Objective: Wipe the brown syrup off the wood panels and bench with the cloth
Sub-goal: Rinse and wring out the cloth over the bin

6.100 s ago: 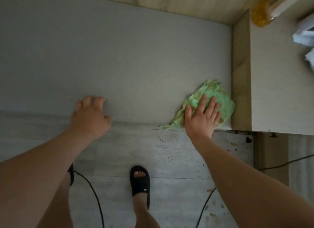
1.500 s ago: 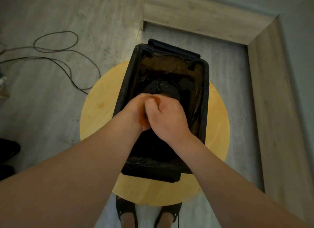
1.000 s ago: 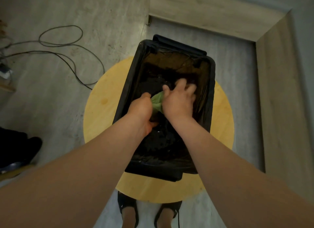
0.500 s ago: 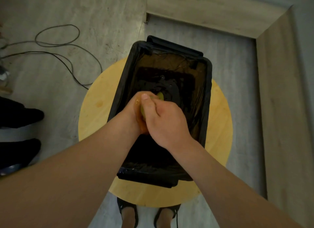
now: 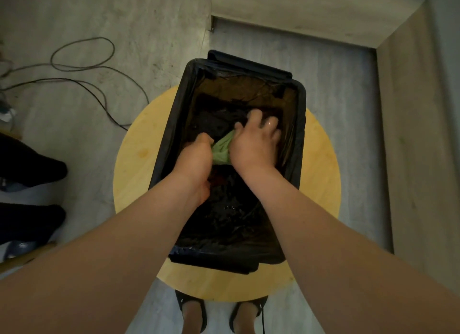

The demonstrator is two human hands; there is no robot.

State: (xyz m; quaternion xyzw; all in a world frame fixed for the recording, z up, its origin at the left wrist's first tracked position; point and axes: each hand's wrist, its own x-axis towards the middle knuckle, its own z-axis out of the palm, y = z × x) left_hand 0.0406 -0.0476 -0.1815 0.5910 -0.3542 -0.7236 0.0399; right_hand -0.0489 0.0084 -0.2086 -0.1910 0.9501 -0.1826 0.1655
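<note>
Clenched round one end of the cloth (image 5: pixel 222 149), green and bunched, with the left hand (image 5: pixel 196 157); gripped at the other end by the right hand (image 5: pixel 254 147), fingers spread past it. Held low inside a black-lined tub (image 5: pixel 300 114), over a dark, wet-glinting bottom; contents otherwise too dark to tell. Set on a round yellow stool (image 5: pixel 139 147). Farther out on the grey floor, a looped cable (image 5: pixel 82 67); to the right, a wood panel (image 5: pixel 410 134).

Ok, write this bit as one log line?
left hand, right hand: hold cloth | place: in black tub | tub: on round stool
</note>
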